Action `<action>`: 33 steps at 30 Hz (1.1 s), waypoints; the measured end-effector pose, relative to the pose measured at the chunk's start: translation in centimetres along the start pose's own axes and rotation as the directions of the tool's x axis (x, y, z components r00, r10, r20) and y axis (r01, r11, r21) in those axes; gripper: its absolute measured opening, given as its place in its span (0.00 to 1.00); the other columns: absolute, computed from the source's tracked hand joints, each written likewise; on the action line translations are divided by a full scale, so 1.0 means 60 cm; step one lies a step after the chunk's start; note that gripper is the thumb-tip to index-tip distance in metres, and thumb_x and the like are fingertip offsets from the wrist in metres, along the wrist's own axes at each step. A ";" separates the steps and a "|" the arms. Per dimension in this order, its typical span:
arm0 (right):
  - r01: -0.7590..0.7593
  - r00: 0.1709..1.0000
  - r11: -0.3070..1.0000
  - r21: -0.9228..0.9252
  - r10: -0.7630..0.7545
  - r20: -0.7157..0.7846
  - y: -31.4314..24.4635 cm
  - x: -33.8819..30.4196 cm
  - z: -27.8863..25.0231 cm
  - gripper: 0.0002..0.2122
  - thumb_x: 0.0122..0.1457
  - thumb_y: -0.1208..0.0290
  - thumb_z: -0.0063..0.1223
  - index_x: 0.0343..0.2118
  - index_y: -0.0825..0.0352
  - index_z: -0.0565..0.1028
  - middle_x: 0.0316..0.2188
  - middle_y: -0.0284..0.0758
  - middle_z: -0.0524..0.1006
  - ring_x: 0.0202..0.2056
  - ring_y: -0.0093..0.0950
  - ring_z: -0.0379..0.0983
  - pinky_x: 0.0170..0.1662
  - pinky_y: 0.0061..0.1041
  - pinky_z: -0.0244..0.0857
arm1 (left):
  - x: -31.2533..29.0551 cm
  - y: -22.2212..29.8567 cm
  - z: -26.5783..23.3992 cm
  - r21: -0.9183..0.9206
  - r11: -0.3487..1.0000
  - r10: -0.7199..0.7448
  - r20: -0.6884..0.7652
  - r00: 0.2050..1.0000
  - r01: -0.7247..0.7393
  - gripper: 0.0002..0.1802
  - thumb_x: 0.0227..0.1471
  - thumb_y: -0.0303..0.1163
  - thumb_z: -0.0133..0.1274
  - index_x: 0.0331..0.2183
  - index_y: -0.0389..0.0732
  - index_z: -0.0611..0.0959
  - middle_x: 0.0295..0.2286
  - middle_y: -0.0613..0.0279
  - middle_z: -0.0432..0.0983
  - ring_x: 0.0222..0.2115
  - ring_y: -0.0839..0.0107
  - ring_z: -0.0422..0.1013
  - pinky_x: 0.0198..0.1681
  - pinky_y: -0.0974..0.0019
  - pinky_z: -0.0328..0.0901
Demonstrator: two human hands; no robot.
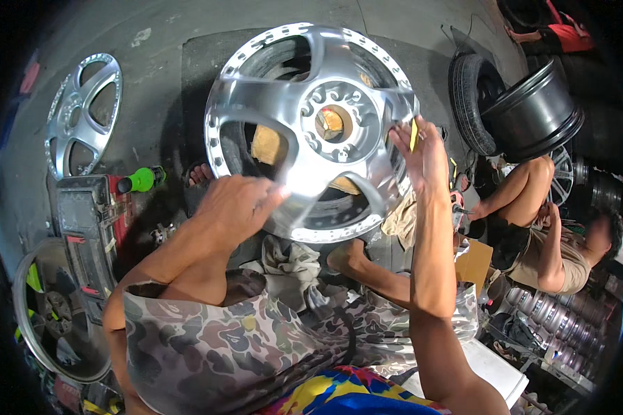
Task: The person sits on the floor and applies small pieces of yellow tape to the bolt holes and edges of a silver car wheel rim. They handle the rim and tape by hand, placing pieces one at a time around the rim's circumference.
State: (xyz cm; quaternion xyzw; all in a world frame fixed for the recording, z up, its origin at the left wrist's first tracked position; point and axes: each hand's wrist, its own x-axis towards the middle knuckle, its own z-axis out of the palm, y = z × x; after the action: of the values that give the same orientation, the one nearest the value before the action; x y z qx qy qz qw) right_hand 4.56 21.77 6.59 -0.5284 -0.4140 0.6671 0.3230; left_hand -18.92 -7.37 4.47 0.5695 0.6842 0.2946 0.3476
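Note:
A polished silver car wheel face [339, 55] with broad spokes lies in front of me, a ring of holes around its rim. My left hand [239, 204] is at the near left spoke, its back toward me. Motion smears its fingers, and I cannot make out whether they hold anything. At the right rim, my right hand [424, 153] is closed, with a thin yellow piece [414, 135] between its fingers. Brown blocks [268, 144] show beneath the wheel through its openings.
Another silver wheel face [83, 114] lies at far left, near a dark toolbox [86, 232] and a green-black bottle-like object [142, 180]. A tyre [474, 104] and dark wheel barrel [533, 111] stand at right. Another person [554, 256] sits below them. A grey cloth [287, 259] lies near my legs.

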 end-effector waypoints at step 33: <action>0.114 0.970 0.892 -0.438 -0.005 0.241 0.094 -0.236 0.066 0.21 0.71 0.76 0.67 0.64 0.77 0.78 0.29 0.24 0.83 0.32 0.11 0.75 0.36 0.16 0.69 | 0.051 0.036 -0.015 -0.395 0.885 0.304 0.085 0.949 -0.248 0.19 0.69 0.41 0.62 0.38 0.31 0.89 0.56 0.45 0.84 0.39 0.47 0.83 0.44 0.54 0.75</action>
State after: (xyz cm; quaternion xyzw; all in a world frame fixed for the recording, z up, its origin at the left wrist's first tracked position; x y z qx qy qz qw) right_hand 4.03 6.09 8.14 -0.4934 -0.6078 0.6008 0.1620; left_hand -18.75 -3.97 6.32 0.6028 0.4991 0.4259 0.4541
